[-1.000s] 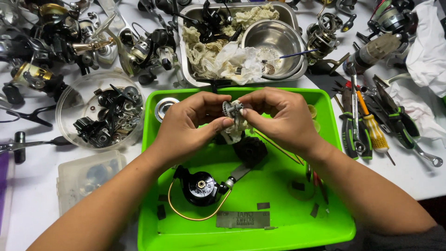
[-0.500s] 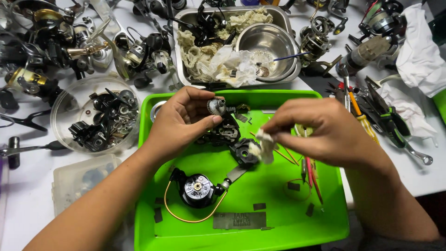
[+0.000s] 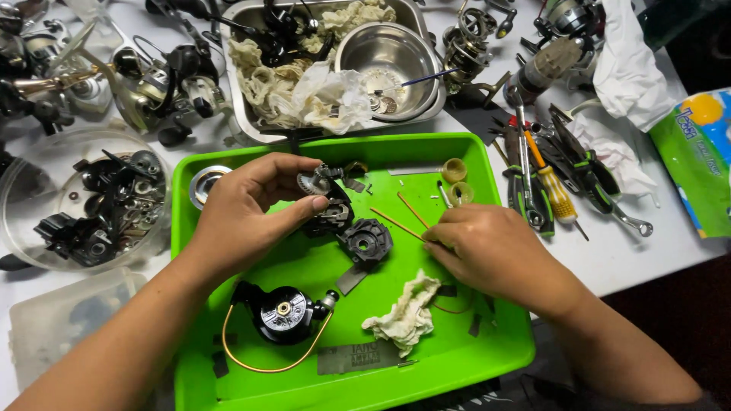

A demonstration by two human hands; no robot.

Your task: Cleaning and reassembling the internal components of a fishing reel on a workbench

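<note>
Change: rag (image 3: 403, 316) now lies dropped on green tray (image 3: 487, 190), no longer in right hand (image 3: 487, 251) | right hand fingers pinch thin orange rod (image 3: 396, 223) | left hand (image 3: 244, 213) fingers still clamp small gear part (image 3: 316, 183) above tray | wiping looks paused.

Head camera looks steeply down, close above the green tray (image 3: 487, 190).

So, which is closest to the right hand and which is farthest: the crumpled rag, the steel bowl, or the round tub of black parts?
From the right hand:
1. Crumpled rag, just below-left of it on the green tray.
2. Steel bowl, up behind the tray in the metal pan.
3. Round tub of black parts, far left, past the left hand.
</note>
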